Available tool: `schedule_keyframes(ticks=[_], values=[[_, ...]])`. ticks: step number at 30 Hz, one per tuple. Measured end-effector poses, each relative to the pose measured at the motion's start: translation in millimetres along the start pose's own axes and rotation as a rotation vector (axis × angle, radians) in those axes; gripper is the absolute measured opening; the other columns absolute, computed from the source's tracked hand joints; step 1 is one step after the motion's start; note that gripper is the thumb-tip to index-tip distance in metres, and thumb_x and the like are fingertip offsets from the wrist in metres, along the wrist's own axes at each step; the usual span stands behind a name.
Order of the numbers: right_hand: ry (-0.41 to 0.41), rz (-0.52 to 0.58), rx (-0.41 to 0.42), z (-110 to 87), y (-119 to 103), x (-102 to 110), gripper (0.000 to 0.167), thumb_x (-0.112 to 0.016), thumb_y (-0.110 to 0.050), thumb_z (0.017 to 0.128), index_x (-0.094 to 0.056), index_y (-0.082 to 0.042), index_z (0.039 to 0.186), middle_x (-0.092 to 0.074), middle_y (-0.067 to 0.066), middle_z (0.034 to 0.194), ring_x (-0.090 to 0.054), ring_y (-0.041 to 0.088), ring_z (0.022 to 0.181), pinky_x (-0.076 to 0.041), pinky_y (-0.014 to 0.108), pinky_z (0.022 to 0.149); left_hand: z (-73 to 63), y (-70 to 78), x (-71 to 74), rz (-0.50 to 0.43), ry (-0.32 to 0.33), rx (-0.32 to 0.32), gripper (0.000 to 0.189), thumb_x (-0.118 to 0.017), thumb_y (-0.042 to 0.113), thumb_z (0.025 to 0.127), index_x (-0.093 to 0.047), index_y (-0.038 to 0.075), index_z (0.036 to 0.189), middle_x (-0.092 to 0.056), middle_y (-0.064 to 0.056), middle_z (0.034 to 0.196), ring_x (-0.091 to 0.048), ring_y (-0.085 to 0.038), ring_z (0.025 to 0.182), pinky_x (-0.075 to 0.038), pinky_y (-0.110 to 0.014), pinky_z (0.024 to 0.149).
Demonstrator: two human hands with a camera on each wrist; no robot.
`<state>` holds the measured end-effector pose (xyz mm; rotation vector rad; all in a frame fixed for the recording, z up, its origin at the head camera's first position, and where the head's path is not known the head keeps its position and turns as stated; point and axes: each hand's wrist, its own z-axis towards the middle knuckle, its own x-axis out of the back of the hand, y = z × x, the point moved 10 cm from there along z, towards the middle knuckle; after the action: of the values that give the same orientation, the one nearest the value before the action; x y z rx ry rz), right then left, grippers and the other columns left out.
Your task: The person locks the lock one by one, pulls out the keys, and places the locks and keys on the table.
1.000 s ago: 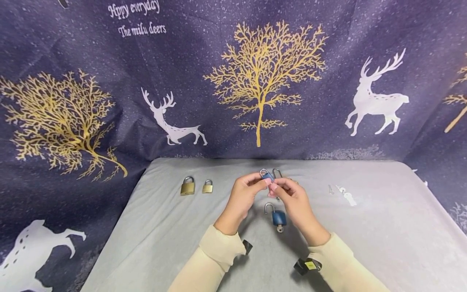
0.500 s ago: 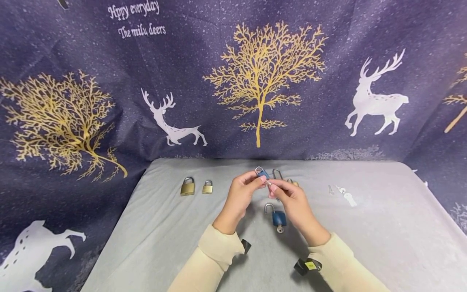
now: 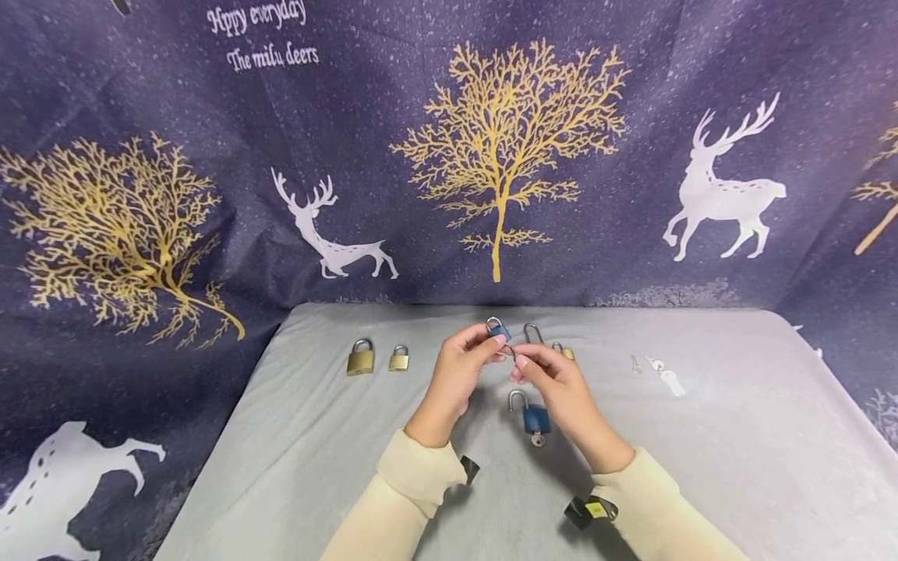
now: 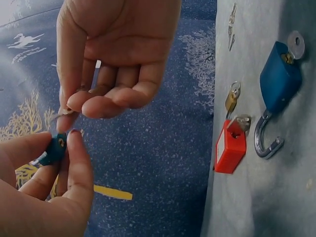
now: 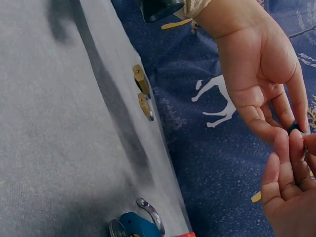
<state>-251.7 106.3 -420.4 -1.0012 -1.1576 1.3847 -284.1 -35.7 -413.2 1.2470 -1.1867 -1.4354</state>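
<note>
Over the table's middle, my left hand (image 3: pixel 449 382) pinches a small blue padlock (image 3: pixel 499 331) between thumb and fingers, its shackle pointing up and away. In the left wrist view the padlock's brass keyhole face (image 4: pixel 62 142) is turned toward my right hand (image 4: pixel 118 64). Thumb and fingers of that hand pinch a small silver key (image 4: pixel 63 113), apart from the padlock by a narrow gap. Beneath the hands lies a larger blue padlock (image 3: pixel 536 419), shackle swung open, a key in its bottom. A red padlock (image 4: pixel 231 148) with a key in it is mostly hidden in the head view.
Two brass padlocks, one larger (image 3: pixel 361 359) and one smaller (image 3: pixel 399 360), stand at the left. Another small brass padlock (image 3: pixel 567 353) sits behind my right hand. Several loose keys (image 3: pixel 668 377) lie at the right. A patterned cloth (image 3: pixel 589 273) hangs behind the table.
My left hand has shifted slightly left with the small blue padlock, opening a gap to my right fingers. The key now shows apart from the padlock. My right hand has barely moved.
</note>
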Motion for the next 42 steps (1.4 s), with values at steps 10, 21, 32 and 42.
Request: schedule_keyframes(ticks=[10,21,32,42], values=[[-0.039,0.017,0.098,0.4,-10,-2,0.022,-0.061,-0.005,0.099,-0.065,0.011,0.113,-0.074,0.005,0.098,-0.071,0.012,0.086,-0.06,0.026,0.082,3.9,6.2,12.2,-0.013,0.026,-0.009,0.028,-0.068,0.001,0.092,-0.067,-0.01,0.118,-0.072,-0.022,0.105,-0.071,-0.009,0.082,-0.061,-0.028,0.082],[0.017,-0.082,0.066,-0.1,-9,9,0.022,-0.066,-0.013,0.098,-0.07,0.004,0.112,-0.073,-0.001,0.107,-0.07,0.01,0.09,-0.059,0.024,0.081,2.7,16.5,24.6,-0.049,0.028,-0.032,0.032,-0.069,-0.004,0.088,-0.063,-0.011,0.119,-0.071,-0.009,0.1,-0.071,-0.011,0.08,-0.061,-0.026,0.077],[0.077,-0.218,0.038,-6.7,0,40,0.021,-0.069,-0.016,0.097,-0.072,-0.002,0.113,-0.072,0.001,0.102,-0.065,0.002,0.086,-0.055,0.018,0.079,2.5,12.5,55.2,0.012,0.096,-0.02,0.032,-0.068,-0.003,0.09,-0.064,-0.012,0.12,-0.07,-0.005,0.099,-0.068,-0.01,0.079,-0.059,-0.023,0.075],[0.077,-0.205,0.088,-11.4,-3,58,0.022,-0.068,-0.008,0.096,-0.067,0.007,0.112,-0.072,-0.008,0.096,-0.068,0.001,0.086,-0.056,0.016,0.08,-2.0,10.0,80.3,0.096,0.145,-0.011,0.029,-0.068,-0.002,0.09,-0.066,-0.011,0.118,-0.07,-0.004,0.1,-0.065,-0.008,0.082,-0.059,-0.023,0.076]])
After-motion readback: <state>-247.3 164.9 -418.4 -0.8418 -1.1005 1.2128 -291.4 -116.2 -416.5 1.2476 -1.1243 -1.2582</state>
